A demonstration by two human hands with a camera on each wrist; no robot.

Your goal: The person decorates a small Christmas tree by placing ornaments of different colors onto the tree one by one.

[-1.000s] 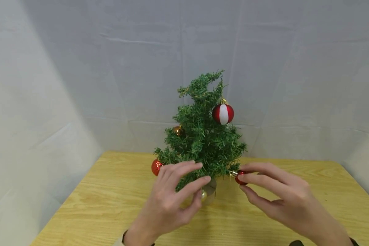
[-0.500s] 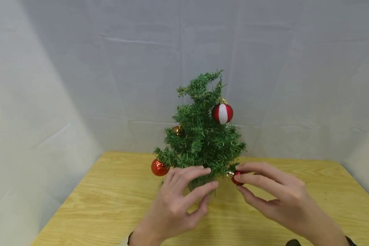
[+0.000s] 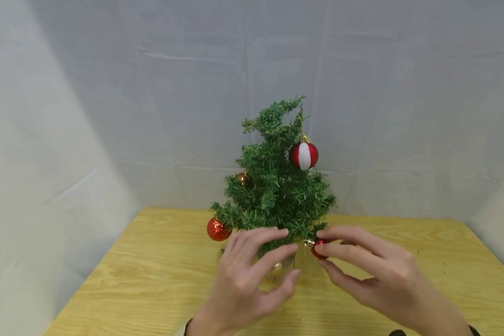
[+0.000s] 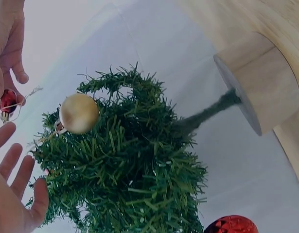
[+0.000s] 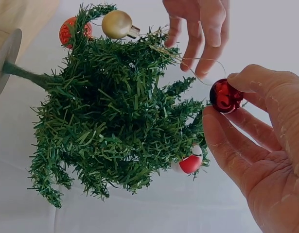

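My right hand (image 3: 382, 275) pinches a small shiny red bauble (image 3: 318, 250) between thumb and fingertips, at the lower right of a small artificial Christmas tree (image 3: 273, 200). The bauble's gold cap points toward the tree. In the right wrist view a loop of thin gold thread (image 5: 207, 59) arcs above the red bauble, close to the left fingertips. My left hand (image 3: 245, 280) is in front of the lower branches, fingers spread and thumb apart, with nothing seen gripped. Behind it hangs a matte gold bauble (image 4: 79, 113), mostly hidden in the head view.
On the tree hang a red-and-white striped bauble (image 3: 304, 156), a glittery red bauble (image 3: 219, 229) and a brown-gold bauble (image 3: 243, 178). A round wooden base (image 4: 261, 82) supports the trunk. The wooden table (image 3: 130, 270) meets a pale sheet (image 3: 185, 93) behind.
My right hand has moved slightly left with the red bauble. The left hand has shifted right and a little down, and its thumb has spread away from the fingers.
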